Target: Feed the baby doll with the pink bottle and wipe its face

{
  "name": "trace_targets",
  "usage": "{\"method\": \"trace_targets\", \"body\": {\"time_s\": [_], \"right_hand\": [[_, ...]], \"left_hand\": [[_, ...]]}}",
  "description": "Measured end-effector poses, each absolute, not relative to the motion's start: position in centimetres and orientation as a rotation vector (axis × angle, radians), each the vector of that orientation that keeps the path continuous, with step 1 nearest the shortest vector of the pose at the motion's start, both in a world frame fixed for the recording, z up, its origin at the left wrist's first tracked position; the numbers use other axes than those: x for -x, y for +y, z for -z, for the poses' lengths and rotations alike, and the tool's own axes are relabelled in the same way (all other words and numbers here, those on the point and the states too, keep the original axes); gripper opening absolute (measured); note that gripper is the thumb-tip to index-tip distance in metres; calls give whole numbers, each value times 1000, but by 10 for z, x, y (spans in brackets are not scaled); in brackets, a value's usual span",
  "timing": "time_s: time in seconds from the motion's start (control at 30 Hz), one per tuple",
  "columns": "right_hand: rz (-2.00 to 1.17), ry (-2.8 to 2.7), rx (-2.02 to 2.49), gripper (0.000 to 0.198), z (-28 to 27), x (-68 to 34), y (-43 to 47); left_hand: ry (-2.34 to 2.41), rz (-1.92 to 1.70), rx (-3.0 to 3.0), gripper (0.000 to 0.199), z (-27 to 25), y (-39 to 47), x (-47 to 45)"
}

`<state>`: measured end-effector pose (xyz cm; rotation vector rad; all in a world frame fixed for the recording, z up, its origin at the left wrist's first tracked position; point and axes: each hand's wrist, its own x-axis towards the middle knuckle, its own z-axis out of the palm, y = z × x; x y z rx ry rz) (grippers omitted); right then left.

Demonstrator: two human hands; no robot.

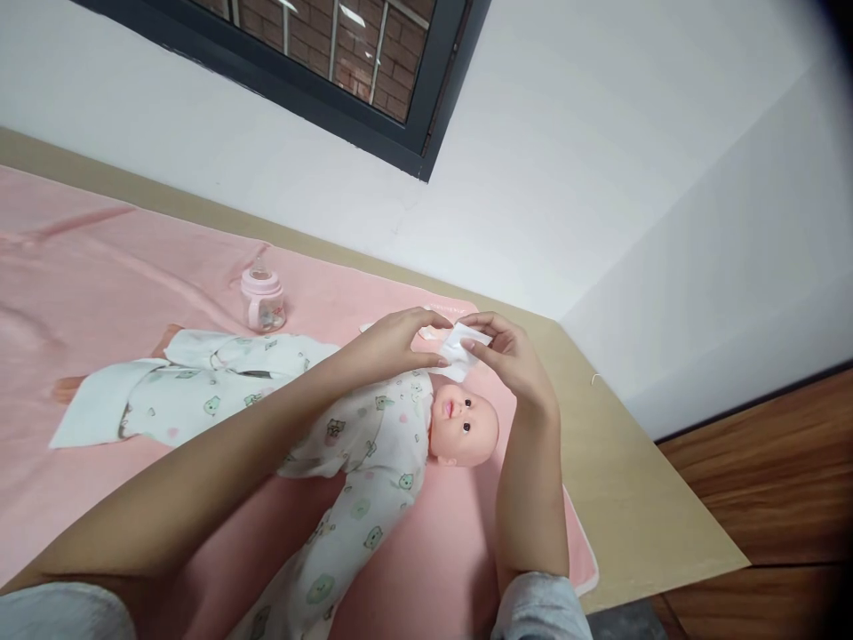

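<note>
A small white tissue-like sheet point(459, 363), softly creased, is held tilted, pinched by the right hand point(510, 356) at its three o'clock side, while the left hand point(403, 340) meets its edge with the thumb near eight o'clock

Left grip point(408, 340) and right grip point(512, 354) hold white tissue point(457, 357).

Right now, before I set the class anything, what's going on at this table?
A person holds a small white cloth or tissue above the pink mat, by the doll's head. The right hand pinches it; the left hand is at its other edge, though its grip is hard to tell. The doll lies face up in a patterned outfit, and a pink-topped baby bottle stands upright beyond its legs.
</note>
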<state>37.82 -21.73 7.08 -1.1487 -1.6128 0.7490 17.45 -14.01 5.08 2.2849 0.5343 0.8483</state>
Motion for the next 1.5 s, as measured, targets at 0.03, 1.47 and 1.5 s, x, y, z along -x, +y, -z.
{"method": "trace_targets", "body": {"time_s": [0.03, 1.47, 1.5], "right_hand": [[-722, -1614, 1141, 28, -73, -374, -221], [-582, -1504, 1277, 50, -75, -358, -228], [-565, -1489, 1283, 50, -75, -365, -226]], "left_hand": [[521, -835, -2269, 46, -51, -140, -175], [505, -1112, -1812, 16, -67, -156, -170], [513, -1099, -1802, 16, -68, -156, -169]]}}
